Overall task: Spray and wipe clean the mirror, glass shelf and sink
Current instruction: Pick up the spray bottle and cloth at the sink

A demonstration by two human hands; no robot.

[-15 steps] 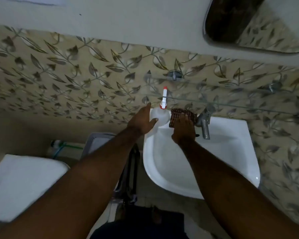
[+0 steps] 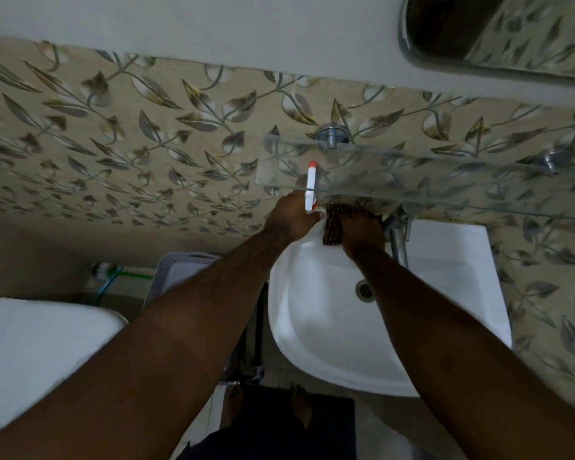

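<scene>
At sink (image 2: 445, 260) back-left corner: left hand (image 2: 291, 220) fingers clamped on spray bottle (image 2: 311, 190); right hand (image 2: 362, 235) fingers pressing checked cloth (image 2: 334, 227) flat on the rim beside the tap (image 2: 399, 234). Looks like sink-wipe step. Next probably calls for sweeping cloth along rim into basin, clear of glass shelf (image 2: 412, 171) overhead.

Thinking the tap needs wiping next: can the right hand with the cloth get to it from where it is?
Probably yes. The right hand presses the checked cloth on the sink rim right beside the tap; nothing lies between.
</scene>
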